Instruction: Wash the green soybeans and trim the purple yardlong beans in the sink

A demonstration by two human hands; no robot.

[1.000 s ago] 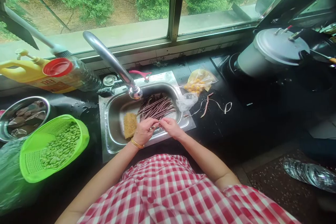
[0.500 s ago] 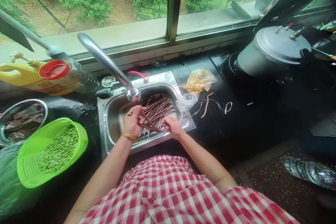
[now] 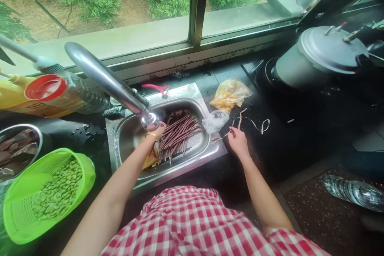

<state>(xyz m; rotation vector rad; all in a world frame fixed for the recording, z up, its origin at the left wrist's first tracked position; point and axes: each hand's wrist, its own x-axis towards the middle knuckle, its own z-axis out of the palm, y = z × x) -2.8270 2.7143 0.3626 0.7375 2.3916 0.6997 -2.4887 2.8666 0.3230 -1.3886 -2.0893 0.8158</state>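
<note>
My left hand (image 3: 158, 129) reaches into the steel sink (image 3: 192, 156) and sits at the near end of a bundle of purple long beans (image 3: 177, 133). The tap head (image 3: 150, 121) hides most of its fingers. A gold bangle is on that wrist. My right hand (image 3: 239, 141) rests on the dark counter right of the sink, fingertips at a pile of bean trimmings and strings (image 3: 246, 120). I see nothing held in it. A tan scrub pad (image 3: 149, 161) lies in the sink under my left forearm.
A green colander of shelled beans (image 3: 45, 196) and a steel bowl (image 3: 18, 148) sit at the left. Oil bottles (image 3: 51, 94) lie behind them. Two plastic bags (image 3: 229, 95) lie right of the sink. A pressure cooker (image 3: 324, 54) stands at the far right, and a water bottle (image 3: 354, 194) lies below it.
Both hands were together over the sink's front, working a bean. The left hand has moved back under the tap to the bundle; the right has moved out to the trimmings on the counter.
</note>
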